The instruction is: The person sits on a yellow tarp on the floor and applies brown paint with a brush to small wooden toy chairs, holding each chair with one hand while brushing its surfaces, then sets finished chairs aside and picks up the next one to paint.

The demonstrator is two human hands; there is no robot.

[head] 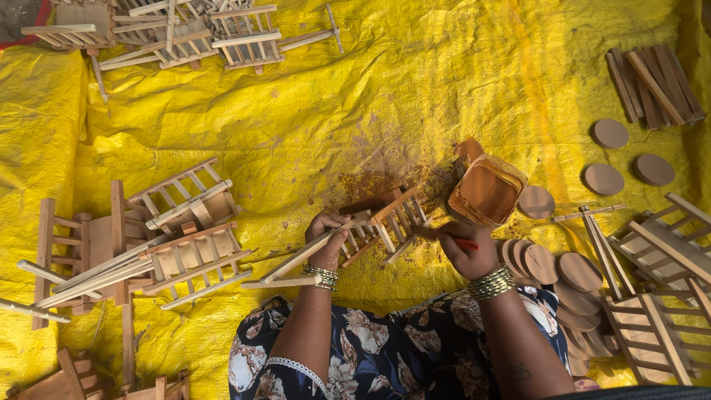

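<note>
Head view was taken looking straight down onto a yellow tarp (415,81) spread on the floor. A small slatted wooden frame (370,228) was gripped by the left hand (327,235), fingers closed round its near rail, frame tilted just above the tarp in front of the knees. A thin red-handled brush (453,238) was pinched in the closed right hand (468,250), its tip laid against the frame's right end. Step in hand was judged to be staining of the frame slats with brown colour. A squarish orange tub of brown stain (487,191) was seen tipped on its side just beyond the brush, near a brown smear on the tarp. Next move was judged to call for a steady grip on the frame and a short reach to the tub for a reload. Stained round wooden discs (570,270) were stacked beside the right wrist; more discs (610,133) lay apart at upper right, next to dark stained slats (655,83). Unstained frames (159,244) were piled at left. No labels or signs could be made out.
</note>
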